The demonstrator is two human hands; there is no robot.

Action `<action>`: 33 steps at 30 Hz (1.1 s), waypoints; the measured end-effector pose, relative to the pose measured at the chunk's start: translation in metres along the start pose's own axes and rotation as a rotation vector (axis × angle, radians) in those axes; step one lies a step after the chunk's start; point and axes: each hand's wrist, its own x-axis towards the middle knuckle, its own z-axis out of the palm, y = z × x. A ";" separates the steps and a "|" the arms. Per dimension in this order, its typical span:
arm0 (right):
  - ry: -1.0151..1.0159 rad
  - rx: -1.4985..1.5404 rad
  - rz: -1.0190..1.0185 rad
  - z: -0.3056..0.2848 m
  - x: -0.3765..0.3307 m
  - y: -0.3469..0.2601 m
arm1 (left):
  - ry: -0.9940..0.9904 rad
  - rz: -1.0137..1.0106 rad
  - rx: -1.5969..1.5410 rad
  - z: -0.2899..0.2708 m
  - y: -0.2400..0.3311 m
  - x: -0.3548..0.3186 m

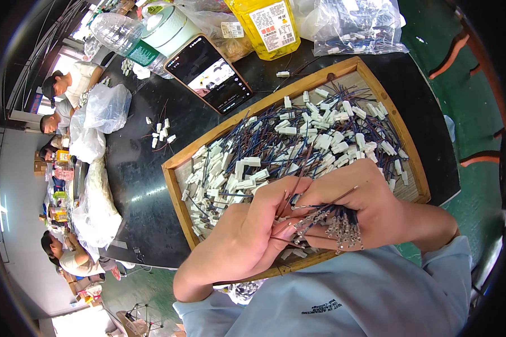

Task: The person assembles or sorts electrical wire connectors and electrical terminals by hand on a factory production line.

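Observation:
My right hand [357, 194] is closed around a bundle of thin dark wires [343, 227] with small metal terminals at their ends. The terminals fan out below its fingers, toward my body. Right beside it, my left hand [258, 230] pinches a few thin wires at the bundle's edge, thumb against fingers. Both hands meet above the near part of a wood-framed tray [398, 123]. A heap of white plastic connectors [337, 137] with dark blue and brown wires fills the tray behind the hands. The exact grip between the left fingertips is partly hidden.
A phone [209, 74] with a lit screen leans behind the tray on the black table [138, 194]. Loose connectors [162, 132] lie to the left. A plastic bottle [123, 39], yellow pouch [267, 28] and clear bags [354, 28] stand at the back. Several people sit far left.

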 end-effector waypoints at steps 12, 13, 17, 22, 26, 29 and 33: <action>0.037 -0.184 0.085 -0.007 0.007 -0.006 | 0.186 -0.219 -0.191 -0.023 -0.003 -0.013; 0.090 -0.164 0.055 -0.005 0.008 -0.006 | 0.154 -0.261 -0.175 -0.026 -0.002 -0.012; 0.192 -0.140 0.077 -0.001 0.007 -0.002 | 0.236 -0.267 -0.303 -0.028 -0.004 -0.005; 0.284 0.028 0.182 0.003 0.005 -0.002 | 0.279 -0.206 -0.443 -0.025 -0.014 -0.003; 0.187 -0.080 0.260 -0.009 0.010 -0.017 | 0.345 -0.171 -0.540 -0.022 -0.016 0.000; 0.179 -0.174 0.107 -0.011 0.008 -0.013 | 0.389 -0.137 -0.607 -0.019 -0.018 0.002; 0.199 -0.161 0.137 -0.012 0.009 -0.015 | 0.404 -0.095 -0.606 -0.019 -0.022 0.001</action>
